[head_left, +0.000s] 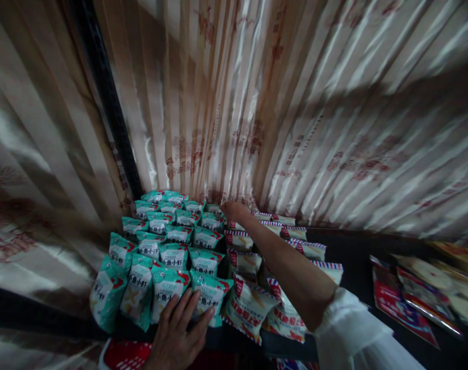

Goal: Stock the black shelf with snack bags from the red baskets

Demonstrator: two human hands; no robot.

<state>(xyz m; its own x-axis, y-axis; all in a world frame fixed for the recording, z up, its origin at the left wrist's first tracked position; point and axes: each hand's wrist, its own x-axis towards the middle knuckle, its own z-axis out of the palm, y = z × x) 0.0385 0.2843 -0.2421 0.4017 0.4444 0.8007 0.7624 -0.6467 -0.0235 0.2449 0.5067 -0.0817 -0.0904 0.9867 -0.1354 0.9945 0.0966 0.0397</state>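
Dark shelf (355, 272) across lower frame; pleated curtain (226, 103) behind, black post (107, 87) upper left. Teal bags (175, 255) lower left-centre. Left hand (182, 329) spread against front ones; right hand (235, 210) mid-frame, too dim to tell grip.

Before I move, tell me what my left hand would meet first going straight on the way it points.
Your left hand would likely meet the front-row teal packets first; it may be touching them, as depth is unclear here.

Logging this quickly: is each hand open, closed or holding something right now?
Left hand: open, fingers against glossy, pillow-shaped teal-and-white packets in the front row.
Right hand: at the back row; its grip can't be told.
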